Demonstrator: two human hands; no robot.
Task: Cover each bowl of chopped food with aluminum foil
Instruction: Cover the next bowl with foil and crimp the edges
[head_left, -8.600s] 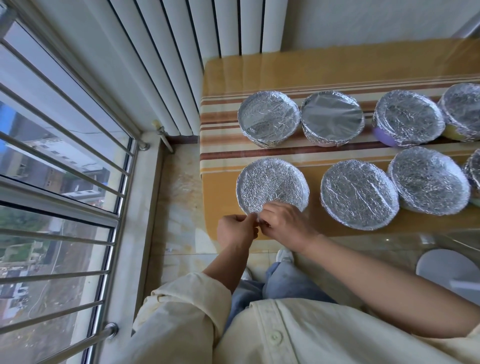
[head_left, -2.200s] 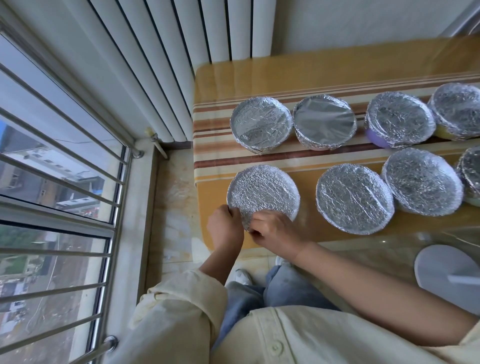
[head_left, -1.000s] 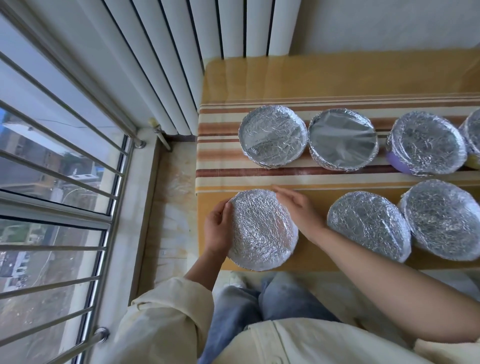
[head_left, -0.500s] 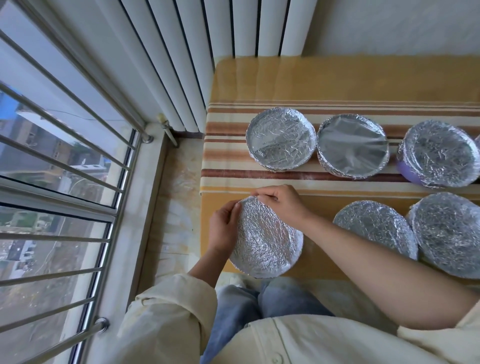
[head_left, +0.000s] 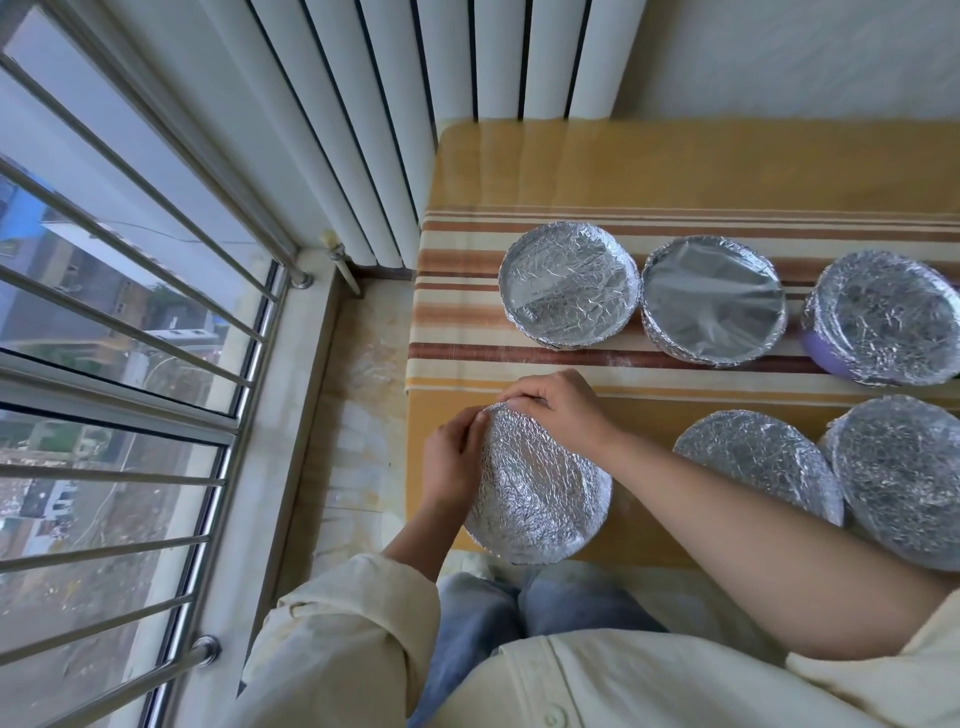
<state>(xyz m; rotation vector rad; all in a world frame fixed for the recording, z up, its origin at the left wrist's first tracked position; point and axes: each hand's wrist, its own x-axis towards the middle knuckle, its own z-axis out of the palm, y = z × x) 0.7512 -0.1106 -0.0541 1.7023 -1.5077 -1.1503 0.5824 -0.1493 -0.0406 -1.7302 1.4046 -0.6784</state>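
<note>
Six foil-covered bowls are counted on the bench (head_left: 675, 166): three in the far row (head_left: 714, 301) and three in the near row (head_left: 758, 462). The near-left bowl (head_left: 540, 493), at the bench's front corner, is gripped by two hands. The fingers of the left hand (head_left: 452, 462) are curled on its left rim, those of the right hand (head_left: 558, 410) on its far rim.

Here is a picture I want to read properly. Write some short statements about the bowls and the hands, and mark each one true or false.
1. The left hand and the right hand are both on the rim of the nearest foil-covered bowl. True.
2. The purple bowl stands uncovered. False: aluminum foil wraps its top.
3. A white radiator stands behind the far-left corner of the table. True.
4. The left hand holds a roll of foil. False: it grips the nearest bowl's edge.
</note>
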